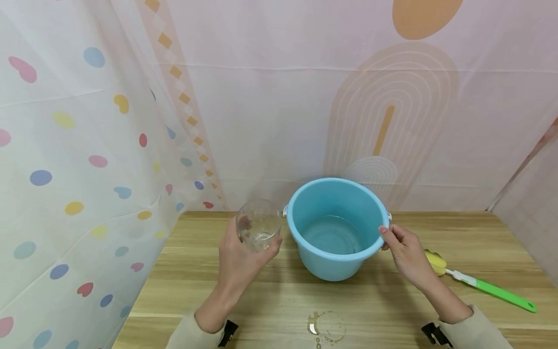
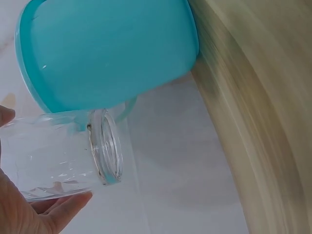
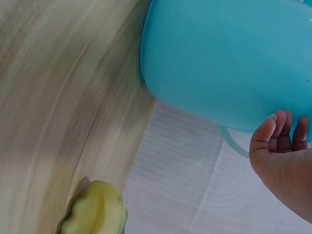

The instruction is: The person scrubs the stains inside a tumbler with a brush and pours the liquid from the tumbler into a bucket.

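A clear drinking glass (image 1: 260,223) is gripped in my left hand (image 1: 244,257), raised over the table just left of the bucket. In the left wrist view the glass (image 2: 58,153) shows its thick base, with fingers and thumb around its side. The light-blue plastic bucket (image 1: 331,264) stands on the table with some water (image 1: 333,235) in its bottom. My right hand (image 1: 405,249) pinches the bucket's right rim, thumb on top and fingers curled beneath. In the right wrist view those fingers (image 3: 280,129) lie against the bucket's outer wall (image 3: 219,63).
A sponge brush with a yellow head (image 1: 436,263) and green handle (image 1: 505,294) lies on the wooden table (image 1: 183,286) to the right. Near the front is a wet ring of water (image 1: 329,325). Patterned curtains (image 1: 270,97) hang behind and at the left.
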Action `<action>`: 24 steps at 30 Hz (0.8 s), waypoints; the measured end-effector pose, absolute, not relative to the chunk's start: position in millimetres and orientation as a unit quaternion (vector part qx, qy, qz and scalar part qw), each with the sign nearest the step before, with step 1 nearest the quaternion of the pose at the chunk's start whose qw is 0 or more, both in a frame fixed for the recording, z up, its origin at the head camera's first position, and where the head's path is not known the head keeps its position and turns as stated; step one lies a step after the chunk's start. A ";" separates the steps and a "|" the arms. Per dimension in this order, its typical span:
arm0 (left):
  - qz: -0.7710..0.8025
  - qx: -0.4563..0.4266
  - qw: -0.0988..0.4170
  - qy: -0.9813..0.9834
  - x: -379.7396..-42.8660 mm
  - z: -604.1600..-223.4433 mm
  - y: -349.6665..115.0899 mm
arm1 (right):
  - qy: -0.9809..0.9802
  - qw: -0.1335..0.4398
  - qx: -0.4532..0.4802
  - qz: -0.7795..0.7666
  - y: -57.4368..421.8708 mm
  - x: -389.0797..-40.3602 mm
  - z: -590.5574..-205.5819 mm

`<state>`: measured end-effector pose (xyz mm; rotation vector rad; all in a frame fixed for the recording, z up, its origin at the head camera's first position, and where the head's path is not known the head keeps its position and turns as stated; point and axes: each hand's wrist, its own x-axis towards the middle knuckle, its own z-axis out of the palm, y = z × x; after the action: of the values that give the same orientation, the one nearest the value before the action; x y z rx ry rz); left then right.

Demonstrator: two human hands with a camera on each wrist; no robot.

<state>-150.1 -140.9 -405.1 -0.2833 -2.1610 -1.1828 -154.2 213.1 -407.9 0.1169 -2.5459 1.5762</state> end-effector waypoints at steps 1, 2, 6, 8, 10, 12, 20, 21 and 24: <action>-0.450 -0.109 0.328 -0.823 -149.3 -405.9 -140.4 | -0.847 0.072 0.038 0.525 213.1 -154.4 -408.1; -0.447 -0.110 0.332 -0.823 -148.6 -406.7 -140.0 | -0.848 0.072 0.037 0.524 213.1 -154.6 -408.2; -0.443 -0.122 0.347 -0.818 -145.8 -410.3 -138.8 | -0.848 0.072 0.036 0.524 213.2 -154.5 -408.5; -0.440 -0.128 0.350 -0.817 -144.1 -412.5 -137.8 | -0.848 0.072 0.037 0.524 213.1 -154.1 -408.3; -0.441 -0.132 0.351 -0.815 -142.1 -414.9 -136.7 | -0.849 0.073 0.037 0.522 213.0 -153.8 -408.0; -0.440 -0.133 0.351 -0.816 -140.0 -417.2 -135.4 | -0.849 0.074 0.037 0.522 213.0 -154.0 -407.7; -0.442 -0.154 0.349 -0.812 -132.7 -423.9 -131.6 | -0.851 0.076 0.035 0.519 213.2 -153.8 -408.3; -0.445 -0.155 0.347 -0.811 -131.9 -424.1 -131.3 | -0.851 0.076 0.035 0.519 213.1 -153.7 -408.3; -0.458 -0.155 0.337 -0.808 -129.5 -423.8 -130.2 | -0.849 0.075 0.035 0.522 213.1 -153.3 -407.8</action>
<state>-129.5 -130.2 -423.8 -0.4044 -2.1052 -1.1938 -153.3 213.1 -407.8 0.1035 -2.5462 1.5665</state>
